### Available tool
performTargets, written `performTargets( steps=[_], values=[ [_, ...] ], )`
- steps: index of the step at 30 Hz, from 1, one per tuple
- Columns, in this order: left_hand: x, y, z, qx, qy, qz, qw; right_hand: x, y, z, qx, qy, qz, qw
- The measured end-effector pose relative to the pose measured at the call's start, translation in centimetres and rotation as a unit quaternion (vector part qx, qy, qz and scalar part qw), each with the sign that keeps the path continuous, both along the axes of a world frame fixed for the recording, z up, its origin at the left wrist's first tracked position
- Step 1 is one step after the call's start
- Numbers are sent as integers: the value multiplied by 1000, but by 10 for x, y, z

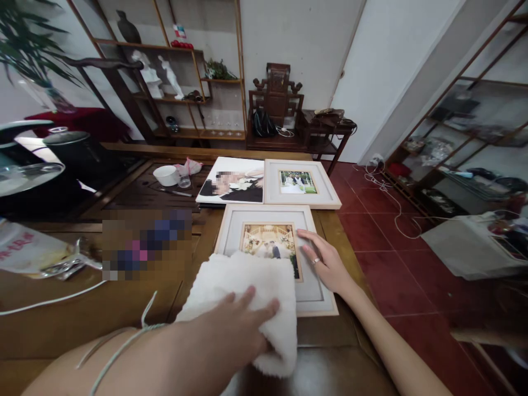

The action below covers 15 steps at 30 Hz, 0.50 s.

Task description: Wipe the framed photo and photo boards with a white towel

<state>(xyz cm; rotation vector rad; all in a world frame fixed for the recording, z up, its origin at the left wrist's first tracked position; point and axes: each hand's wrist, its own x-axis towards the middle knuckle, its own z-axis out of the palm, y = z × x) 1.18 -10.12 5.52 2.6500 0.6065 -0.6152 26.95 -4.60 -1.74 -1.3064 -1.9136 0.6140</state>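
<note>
Currently I see my left hand [235, 324] pressed flat, fingers spread open, on a fluffy white folded cloth [247, 291]; nothing is pinched. That cloth covers the near left part of a pale wood-framed wedding photograph [284, 242] lying flat on the brown wooden table [124, 308]. My right hand [325, 261], ring visible, rests open-palmed on the frame's right mat, fingertips just beside the print. Farther off lie a second white-framed picture [301, 184] and an unframed photo print [231, 181].
</note>
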Motion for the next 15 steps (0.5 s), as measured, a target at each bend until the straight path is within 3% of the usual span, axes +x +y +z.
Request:
performTargets(
  steps=[4,9,12,15],
  values=[
    [6,18,-12,13,-26,64,998,0,0,-1,1,-3,0,1000],
    [25,63,-9,154,-45,126,979,0,0,-1,11,1,3,1000],
    [35,93,-7,225,-129,130,957,0,0,-1,16,6,9,1000],
    [49,117,-7,228,-213,96,945,-1,0,0,22,10,11,1000]
  ],
)
